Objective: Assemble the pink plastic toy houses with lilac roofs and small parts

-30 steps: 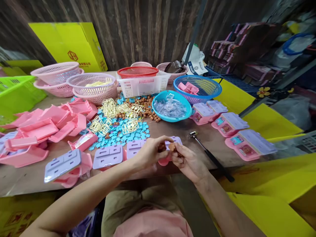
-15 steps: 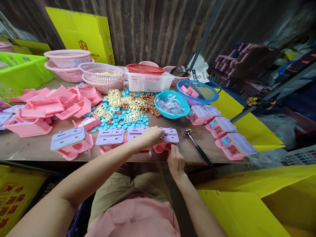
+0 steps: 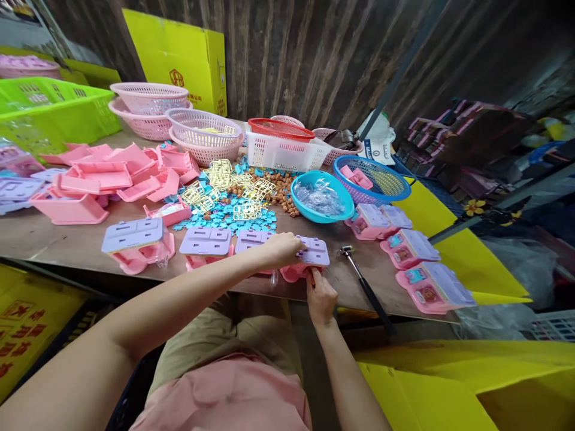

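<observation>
While right hand [image 3: 321, 296] touches toy [image 3: 317, 255], hammer [image 3: 365, 284] overhangs table edge [image 3: 350, 299].

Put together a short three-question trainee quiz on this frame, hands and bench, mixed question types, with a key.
1. Multiple choice: what does the left hand touch?
A) Red basket
B) Lilac lid
C) Green crate

2. True or false: the hammer lies to the right of the right hand.

3. Fill in: the pieces in the turquoise bowl are of ____ plastic (clear, pink or brown).

Key: 1. B; 2. true; 3. clear.
</observation>
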`<move>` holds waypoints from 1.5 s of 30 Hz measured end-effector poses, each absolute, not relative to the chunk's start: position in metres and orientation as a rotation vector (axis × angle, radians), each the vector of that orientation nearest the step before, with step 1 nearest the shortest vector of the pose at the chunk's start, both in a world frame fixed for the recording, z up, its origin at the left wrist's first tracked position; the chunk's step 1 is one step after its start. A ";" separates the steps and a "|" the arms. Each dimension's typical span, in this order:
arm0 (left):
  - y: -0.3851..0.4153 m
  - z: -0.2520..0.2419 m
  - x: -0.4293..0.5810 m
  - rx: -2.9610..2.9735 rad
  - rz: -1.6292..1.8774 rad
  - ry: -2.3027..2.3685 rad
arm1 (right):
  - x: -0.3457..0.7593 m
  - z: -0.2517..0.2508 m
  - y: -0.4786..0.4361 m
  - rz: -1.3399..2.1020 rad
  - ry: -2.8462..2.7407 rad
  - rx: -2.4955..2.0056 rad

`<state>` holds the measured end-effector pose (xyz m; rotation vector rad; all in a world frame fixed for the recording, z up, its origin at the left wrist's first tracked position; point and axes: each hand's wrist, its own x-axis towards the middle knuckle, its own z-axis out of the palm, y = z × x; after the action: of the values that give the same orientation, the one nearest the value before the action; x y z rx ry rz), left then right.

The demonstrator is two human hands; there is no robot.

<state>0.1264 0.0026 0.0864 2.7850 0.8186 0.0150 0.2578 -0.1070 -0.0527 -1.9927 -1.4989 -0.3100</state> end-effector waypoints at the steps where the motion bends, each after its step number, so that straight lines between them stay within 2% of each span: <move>1: 0.002 0.087 0.126 2.783 0.014 0.820 | 0.258 -0.053 -0.107 -0.307 -1.493 -1.986; 8: 0.003 0.085 0.127 2.740 0.058 0.849 | 0.256 -0.051 -0.110 -0.258 -1.450 -1.920; 13: -0.009 0.092 0.118 2.631 0.266 0.914 | 0.253 -0.041 -0.114 -0.216 -1.390 -1.824; 17: -0.040 0.088 0.089 1.862 0.508 0.776 | 0.238 -0.021 -0.127 -0.183 -1.325 -1.746; 21: -0.069 0.063 0.048 1.051 0.439 0.707 | 0.204 0.005 -0.142 -0.083 -1.399 -1.662; 25: -0.081 0.032 0.019 0.689 0.576 0.813 | 0.166 0.015 -0.138 0.104 -1.685 -1.468; 29: -0.082 0.010 0.011 0.886 0.708 0.948 | 0.149 0.003 -0.120 0.094 -1.835 -1.475; 36: -0.072 -0.016 0.038 1.939 0.874 1.182 | 0.155 -0.014 -0.097 -0.110 -1.803 -1.644; 45: -0.066 -0.031 0.052 2.111 0.847 1.189 | 0.172 -0.028 -0.079 -0.328 -1.797 -1.602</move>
<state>0.0515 -0.0656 -0.0307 2.1105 1.1886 0.8465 0.1716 -0.0789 -0.0275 -1.6020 -1.7972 -0.3282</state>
